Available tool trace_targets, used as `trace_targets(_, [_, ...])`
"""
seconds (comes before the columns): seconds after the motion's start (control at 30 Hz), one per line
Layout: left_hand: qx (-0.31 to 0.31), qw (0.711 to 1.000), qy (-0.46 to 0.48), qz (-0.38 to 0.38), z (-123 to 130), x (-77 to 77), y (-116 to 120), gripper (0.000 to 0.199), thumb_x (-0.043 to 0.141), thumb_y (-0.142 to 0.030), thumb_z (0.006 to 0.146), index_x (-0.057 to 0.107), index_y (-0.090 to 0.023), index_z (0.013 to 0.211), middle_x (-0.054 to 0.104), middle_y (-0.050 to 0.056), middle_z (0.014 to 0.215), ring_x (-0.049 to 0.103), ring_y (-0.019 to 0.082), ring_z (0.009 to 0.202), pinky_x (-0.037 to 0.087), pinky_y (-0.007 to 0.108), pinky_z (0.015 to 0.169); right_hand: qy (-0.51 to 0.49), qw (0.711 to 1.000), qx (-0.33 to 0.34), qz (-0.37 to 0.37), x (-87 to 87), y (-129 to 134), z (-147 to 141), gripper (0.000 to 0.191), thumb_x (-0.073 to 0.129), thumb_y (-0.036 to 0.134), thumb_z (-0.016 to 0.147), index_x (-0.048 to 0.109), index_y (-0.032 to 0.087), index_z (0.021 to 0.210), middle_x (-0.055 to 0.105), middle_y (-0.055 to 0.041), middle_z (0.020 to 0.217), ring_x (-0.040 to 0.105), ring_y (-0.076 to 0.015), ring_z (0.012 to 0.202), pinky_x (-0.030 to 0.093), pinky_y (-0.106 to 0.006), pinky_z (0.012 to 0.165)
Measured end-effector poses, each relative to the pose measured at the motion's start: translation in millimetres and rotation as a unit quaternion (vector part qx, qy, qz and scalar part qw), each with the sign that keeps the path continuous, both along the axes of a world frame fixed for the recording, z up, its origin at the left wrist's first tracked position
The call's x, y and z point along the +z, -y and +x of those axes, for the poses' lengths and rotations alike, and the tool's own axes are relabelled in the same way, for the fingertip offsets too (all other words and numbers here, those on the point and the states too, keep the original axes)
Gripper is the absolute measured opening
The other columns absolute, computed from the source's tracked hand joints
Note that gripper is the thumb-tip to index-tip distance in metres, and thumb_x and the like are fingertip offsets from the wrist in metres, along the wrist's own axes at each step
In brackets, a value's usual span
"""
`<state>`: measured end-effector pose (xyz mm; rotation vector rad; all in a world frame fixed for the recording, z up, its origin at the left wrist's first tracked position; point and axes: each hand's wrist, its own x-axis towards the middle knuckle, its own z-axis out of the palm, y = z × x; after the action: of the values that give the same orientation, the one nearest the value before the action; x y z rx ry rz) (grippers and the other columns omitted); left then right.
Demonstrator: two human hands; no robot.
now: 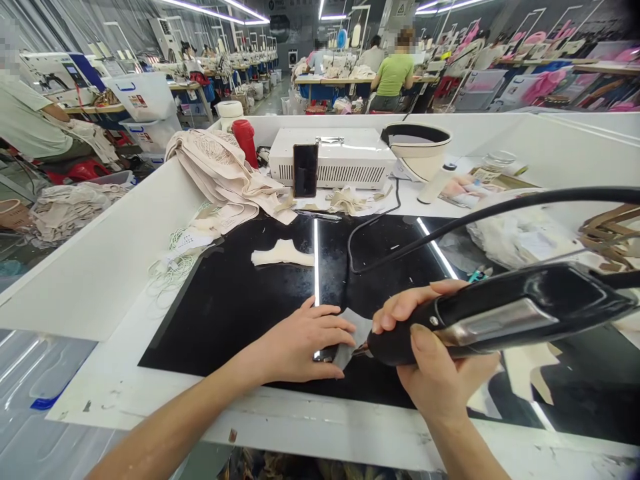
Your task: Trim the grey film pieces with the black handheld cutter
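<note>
Right hand (445,373) closed around a black handheld power tool (490,320), thumb on the near side, fingers over the far side; narrow metal tip (361,349) points left, at the right edge of a small grey piece (357,330). Can't tell if tip touches it. Left hand (305,340) palm down, fingers spread wide, fingertips on the left part of the grey piece; something small and dark partly under the fingers, too hidden to name. Grey piece lies on a glossy black sheet (215,320), near side, between the two hands. Black sheet is on a white worktable (250,413) with raised white side panels. Thick black cable (500,213) arcs above the tool at right. Cream cut piece (283,255) on the sheet, far side of left hand; more cream pieces (525,370) at right, partly behind right hand and tool. Far side: white vented metal box (350,157), smartphone (305,171) upright against its front, red bottle (245,141) left of it, cream fabric pile (220,167) farther left, round cream container with dark rim (425,157) to the right, white bottle (437,185) tilted near that. Pale green thread (170,273) tangled at left edge of the sheet, clear plastic bag (520,233) at right. Background: person in a green top (395,73), back turned, sewing stations around.
</note>
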<state>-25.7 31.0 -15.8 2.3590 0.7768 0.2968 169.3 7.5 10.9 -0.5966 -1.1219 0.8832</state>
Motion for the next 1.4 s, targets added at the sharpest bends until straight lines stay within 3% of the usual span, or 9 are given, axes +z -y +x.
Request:
trace_targets(0.27, [0.0,1.0,0.004,0.003,0,-2.0,-1,0.056,0.084,-0.037,0.086,0.062,-0.033,0.138,0.063,0.004,0.147,0.04,0.033,0.151,0.018,0.065,0.126,-0.015,1.0,0.01,0.0,5.6,5,-7,0.035,0.077,0.03,0.091,0.059,0.028,0.12,0.063,0.0014,0.083,0.061,-0.0165,0.068,0.055,-0.033,0.061])
trace_targets(0.63, [-0.009,1.0,0.011,-0.006,0,-1.0,-3,0.049,0.082,-0.04,0.087,0.065,-0.031,0.132,0.063,0.005,0.146,0.039,0.033,0.151,0.014,0.065,0.126,-0.005,0.999,0.034,-0.009,8.2,8,-4,0.036,0.075,0.027,0.092,0.058,0.028,0.123,0.063,0.0013,0.085,0.061,-0.0164,0.07,0.055,-0.032,0.061])
trace_targets(0.83, [-0.004,0.999,0.027,0.035,2,0.1,-1,0.031,0.081,-0.049,0.087,0.073,-0.026,0.106,0.073,0.004,0.12,0.059,0.026,0.128,0.014,0.058,0.128,-0.044,0.996,-0.071,-0.007,20.0,-7,13,0.037,0.083,0.026,0.082,0.063,0.027,0.113,0.065,0.003,0.079,0.061,-0.0161,0.063,0.056,-0.032,0.057])
trace_targets(1.07, [-0.007,0.995,0.0,0.099,7,-12.7,2,0.06,0.072,-0.054,0.093,0.058,-0.025,0.143,0.061,0.01,0.147,0.047,0.032,0.143,0.02,0.062,0.127,-0.044,0.994,-0.101,-0.001,12.9,-16,18,0.037,0.085,0.028,0.08,0.063,0.027,0.111,0.066,0.0024,0.078,0.061,-0.0168,0.061,0.055,-0.033,0.054])
trace_targets(1.4, [-0.006,0.993,-0.043,0.106,5,-13.2,2,0.06,0.07,-0.052,0.095,0.056,-0.026,0.146,0.059,0.007,0.15,0.048,0.032,0.142,0.023,0.066,0.126,-0.027,0.997,-0.069,-0.002,-2.7,-13,18,0.034,0.076,0.022,0.091,0.06,0.028,0.12,0.065,0.0026,0.086,0.064,-0.0154,0.069,0.056,-0.035,0.065])
